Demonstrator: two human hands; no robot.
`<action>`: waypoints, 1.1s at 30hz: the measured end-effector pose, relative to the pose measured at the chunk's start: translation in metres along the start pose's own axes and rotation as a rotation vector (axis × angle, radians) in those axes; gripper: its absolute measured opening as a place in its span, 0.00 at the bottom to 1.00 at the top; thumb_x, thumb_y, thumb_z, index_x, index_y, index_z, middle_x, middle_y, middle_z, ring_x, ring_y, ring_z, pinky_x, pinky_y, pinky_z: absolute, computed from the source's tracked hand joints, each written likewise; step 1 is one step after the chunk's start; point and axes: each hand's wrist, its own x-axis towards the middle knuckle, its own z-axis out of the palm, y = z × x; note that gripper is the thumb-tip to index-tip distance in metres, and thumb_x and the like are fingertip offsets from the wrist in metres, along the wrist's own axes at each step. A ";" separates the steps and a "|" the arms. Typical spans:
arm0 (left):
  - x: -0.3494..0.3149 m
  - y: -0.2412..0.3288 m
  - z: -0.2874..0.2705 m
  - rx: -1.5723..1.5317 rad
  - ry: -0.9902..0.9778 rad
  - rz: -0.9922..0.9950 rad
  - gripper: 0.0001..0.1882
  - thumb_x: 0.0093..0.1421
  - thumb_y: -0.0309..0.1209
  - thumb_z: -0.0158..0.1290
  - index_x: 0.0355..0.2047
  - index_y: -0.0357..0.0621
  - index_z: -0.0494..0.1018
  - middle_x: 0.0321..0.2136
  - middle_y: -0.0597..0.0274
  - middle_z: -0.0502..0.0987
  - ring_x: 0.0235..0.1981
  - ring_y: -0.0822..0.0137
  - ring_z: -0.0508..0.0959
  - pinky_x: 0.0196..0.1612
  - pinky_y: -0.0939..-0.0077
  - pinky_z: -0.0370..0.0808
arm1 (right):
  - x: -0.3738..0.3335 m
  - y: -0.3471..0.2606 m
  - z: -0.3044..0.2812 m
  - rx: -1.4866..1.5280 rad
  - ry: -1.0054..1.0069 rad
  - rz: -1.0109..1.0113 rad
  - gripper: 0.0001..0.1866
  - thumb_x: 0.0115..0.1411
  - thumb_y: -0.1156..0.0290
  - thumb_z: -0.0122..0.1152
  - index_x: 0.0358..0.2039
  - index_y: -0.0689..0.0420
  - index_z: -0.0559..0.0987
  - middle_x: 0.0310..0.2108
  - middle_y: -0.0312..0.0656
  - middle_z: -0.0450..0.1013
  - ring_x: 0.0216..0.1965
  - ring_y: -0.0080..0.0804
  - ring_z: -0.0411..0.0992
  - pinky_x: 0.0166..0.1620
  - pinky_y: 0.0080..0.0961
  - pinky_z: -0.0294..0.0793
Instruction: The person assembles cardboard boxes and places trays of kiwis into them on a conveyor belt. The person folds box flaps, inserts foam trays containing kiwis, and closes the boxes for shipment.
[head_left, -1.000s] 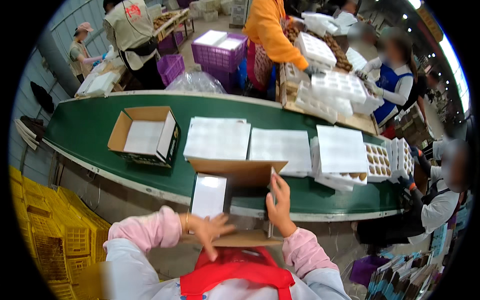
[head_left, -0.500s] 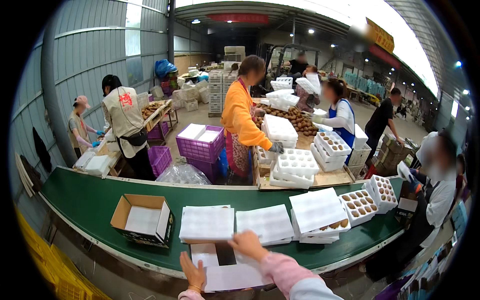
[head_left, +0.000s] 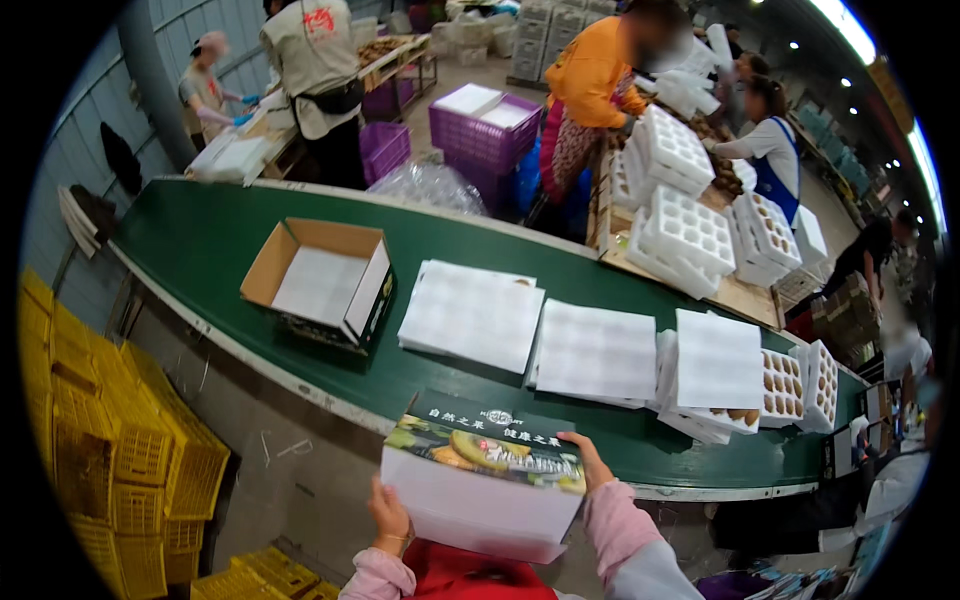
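A printed cardboard carton point(head_left: 480, 500) with fruit pictures on its upper panel and a plain pale side is held between my two hands, close to my body at the near edge of the belt. My left hand point(head_left: 391, 515) grips its left side, and my right hand point(head_left: 590, 462) wraps round its right end. Beyond it, on the green conveyor belt, lie a stack of trays covered with white sheets point(head_left: 470, 315) and another covered stack point(head_left: 597, 350). An open carton point(head_left: 370, 300) with a white sheet inside stands to the left.
Farther right on the belt are a third sheet-covered stack point(head_left: 718, 360) and trays of brown fruit point(head_left: 782, 387). Yellow crates point(head_left: 140, 450) are piled at the lower left. Across the green belt point(head_left: 200, 235), co-workers stand by a wooden table with white trays point(head_left: 690, 230) and purple crates point(head_left: 485, 130).
The carton has been tilted, so its printed panel and pale side now face me. My right hand has moved from its far edge to its right end. The view has tilted and turned downward.
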 end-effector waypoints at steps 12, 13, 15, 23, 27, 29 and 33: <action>0.144 -0.055 0.015 -0.739 -0.401 -0.797 0.21 0.64 0.40 0.36 0.46 0.34 0.65 0.41 0.56 0.71 0.44 0.67 0.68 0.48 0.72 0.62 | -0.014 -0.022 0.007 -1.577 -0.731 -1.101 0.14 0.41 0.78 0.60 0.33 0.57 0.75 0.38 0.37 0.68 0.56 0.43 0.55 0.59 0.52 0.49; 0.166 -0.053 0.027 -0.719 -0.477 -0.799 0.21 0.64 0.40 0.36 0.46 0.34 0.66 0.42 0.56 0.70 0.45 0.68 0.68 0.49 0.73 0.62 | 0.000 0.000 -0.002 -1.678 -0.711 -1.088 0.12 0.41 0.77 0.58 0.31 0.56 0.75 0.37 0.37 0.68 0.56 0.43 0.56 0.59 0.53 0.48; 0.199 -0.039 0.040 -0.714 -0.599 -0.708 0.21 0.64 0.41 0.36 0.46 0.35 0.66 0.43 0.57 0.70 0.46 0.69 0.66 0.51 0.73 0.60 | 0.023 0.027 -0.015 -1.786 -0.680 -1.107 0.10 0.42 0.74 0.56 0.29 0.55 0.75 0.36 0.37 0.68 0.54 0.42 0.57 0.59 0.56 0.45; 0.289 0.043 0.075 -0.328 -1.224 -0.074 0.19 0.62 0.39 0.42 0.44 0.37 0.70 0.43 0.59 0.73 0.47 0.69 0.68 0.53 0.75 0.60 | 0.018 -0.072 0.057 -1.446 -0.806 -0.243 0.11 0.49 0.62 0.62 0.28 0.56 0.79 0.27 0.43 0.75 0.32 0.36 0.74 0.36 0.25 0.72; 0.295 0.041 0.078 -0.271 -1.483 -0.083 0.18 0.63 0.36 0.40 0.45 0.36 0.70 0.44 0.59 0.73 0.47 0.69 0.69 0.53 0.76 0.61 | 0.153 -0.151 0.044 -1.018 0.219 -0.424 0.18 0.54 0.61 0.58 0.35 0.64 0.74 0.30 0.46 0.74 0.29 0.28 0.72 0.33 0.22 0.70; 0.309 0.047 0.087 -0.162 -1.537 -0.011 0.20 0.62 0.40 0.39 0.41 0.37 0.72 0.42 0.54 0.74 0.43 0.65 0.73 0.49 0.75 0.65 | 0.241 -0.136 0.011 -1.068 0.038 -0.231 0.27 0.52 0.56 0.59 0.42 0.67 0.70 0.36 0.51 0.72 0.37 0.37 0.71 0.41 0.28 0.69; 0.334 0.069 0.125 0.227 -0.887 0.202 0.21 0.55 0.44 0.48 0.37 0.36 0.72 0.37 0.47 0.73 0.38 0.48 0.70 0.45 0.62 0.65 | 0.320 -0.066 0.001 -1.209 0.349 -0.294 0.39 0.47 0.49 0.61 0.47 0.70 0.62 0.43 0.60 0.66 0.47 0.50 0.64 0.51 0.34 0.61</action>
